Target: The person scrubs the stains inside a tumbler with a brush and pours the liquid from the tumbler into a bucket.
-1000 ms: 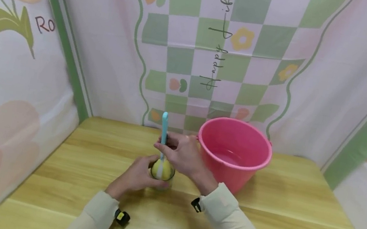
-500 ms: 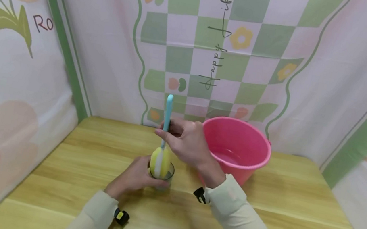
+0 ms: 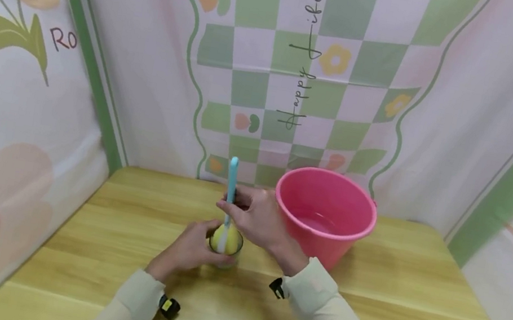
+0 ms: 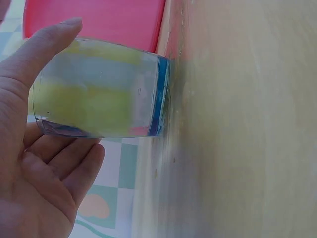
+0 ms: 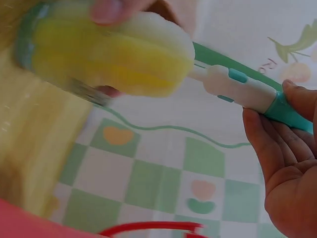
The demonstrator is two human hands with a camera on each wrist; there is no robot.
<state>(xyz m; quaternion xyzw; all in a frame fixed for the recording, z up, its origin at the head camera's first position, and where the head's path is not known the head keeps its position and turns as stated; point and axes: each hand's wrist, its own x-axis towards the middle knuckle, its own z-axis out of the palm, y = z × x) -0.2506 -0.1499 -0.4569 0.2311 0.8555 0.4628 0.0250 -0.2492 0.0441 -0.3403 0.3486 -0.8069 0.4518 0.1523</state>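
My left hand point(image 3: 192, 246) grips a clear drinking glass point(image 4: 143, 94) from the side, thumb on one side and fingers on the other. The glass stands upright on the table, its thick base looking blue in the left wrist view. Inside it sits the yellow and white sponge head point(image 5: 114, 54) of a bottle brush, its top showing above the rim. With thumb and fingers, my right hand point(image 3: 257, 214) pinches the brush's light blue handle point(image 3: 233, 173), which points up above the glass. The right wrist view blurs the glass and sponge.
A pink bucket point(image 3: 351, 237) stands on the wooden table point(image 3: 121, 227) just right of my right hand, close to the back edge. Printed curtains point(image 3: 172, 111) hang behind the table and at both sides.
The brush rose partly out of the glass half a second ago and is now back down in it. My right hand moved up and down with it; the left hand stayed on the glass.
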